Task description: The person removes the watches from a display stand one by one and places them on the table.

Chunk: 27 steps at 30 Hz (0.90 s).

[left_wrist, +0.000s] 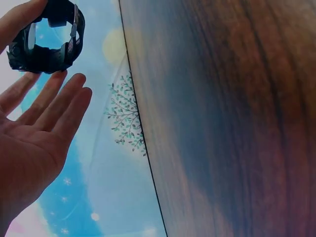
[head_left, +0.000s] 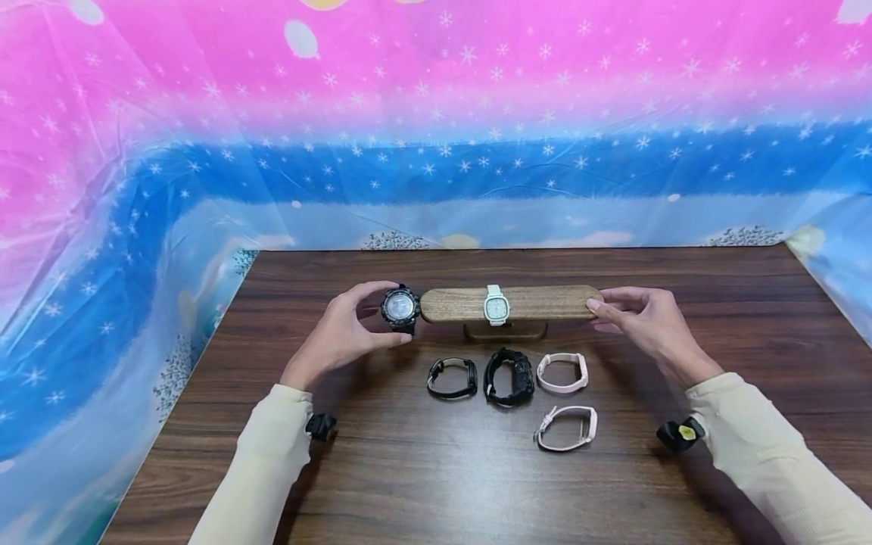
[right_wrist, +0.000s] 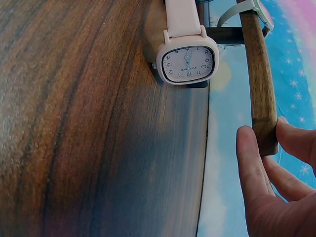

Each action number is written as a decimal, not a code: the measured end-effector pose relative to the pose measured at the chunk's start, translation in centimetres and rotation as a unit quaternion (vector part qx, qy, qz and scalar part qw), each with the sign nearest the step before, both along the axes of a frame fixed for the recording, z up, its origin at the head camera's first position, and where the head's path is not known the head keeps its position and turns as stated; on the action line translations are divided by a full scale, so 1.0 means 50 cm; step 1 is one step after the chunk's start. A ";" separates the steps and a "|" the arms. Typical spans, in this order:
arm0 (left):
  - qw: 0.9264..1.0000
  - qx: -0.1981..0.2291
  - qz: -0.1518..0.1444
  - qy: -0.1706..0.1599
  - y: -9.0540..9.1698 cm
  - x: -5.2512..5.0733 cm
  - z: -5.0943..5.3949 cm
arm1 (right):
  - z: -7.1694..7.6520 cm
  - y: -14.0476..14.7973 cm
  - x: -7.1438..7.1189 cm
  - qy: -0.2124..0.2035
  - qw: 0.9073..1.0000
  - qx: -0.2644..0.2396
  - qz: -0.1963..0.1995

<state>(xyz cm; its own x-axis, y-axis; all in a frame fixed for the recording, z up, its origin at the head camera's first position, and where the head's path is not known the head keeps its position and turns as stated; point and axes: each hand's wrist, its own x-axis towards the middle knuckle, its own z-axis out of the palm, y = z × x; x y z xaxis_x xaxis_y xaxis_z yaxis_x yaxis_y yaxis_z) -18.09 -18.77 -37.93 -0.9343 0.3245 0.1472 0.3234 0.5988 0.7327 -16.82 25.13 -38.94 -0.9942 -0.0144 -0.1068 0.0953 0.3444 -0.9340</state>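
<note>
My left hand [head_left: 341, 327] pinches a chunky black digital watch [head_left: 400, 305] between thumb and fingers, its face up, right beside the left end of a wooden watch stand [head_left: 456, 305]. In the left wrist view the black watch [left_wrist: 45, 37] shows as a closed loop. A pale green watch [head_left: 496, 306] sits around the middle of the stand's bar. At the bar's right end, my right hand [head_left: 647, 322] grips the wood between thumb and fingers. The right wrist view shows the bar's end [right_wrist: 264, 113] held there.
In front of the stand lie a slim black watch [head_left: 453, 378], a bulky black watch [head_left: 509, 377] and two pale pink watches [head_left: 562, 373], one nearer me. All rest on a dark wood table [head_left: 422, 484]. A patterned pink and blue cloth [head_left: 436, 121] hangs behind.
</note>
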 end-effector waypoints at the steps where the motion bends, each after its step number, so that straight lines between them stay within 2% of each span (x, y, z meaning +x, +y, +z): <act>1: 1.000 0.002 0.000 0.004 0.000 0.003 0.001 | 0.000 0.001 0.000 -0.001 1.000 0.001 -0.001; 8: 0.999 0.027 -0.010 0.028 0.008 0.032 0.002 | -0.002 0.003 -0.001 -0.005 1.000 0.002 -0.003; 17: 0.996 0.064 -0.044 0.052 0.031 0.071 0.002 | -0.001 0.002 -0.001 -0.006 1.000 -0.001 -0.003; 27: 0.995 0.027 -0.050 0.083 0.057 0.113 0.004 | 0.000 0.001 0.000 -0.004 1.000 0.004 -0.002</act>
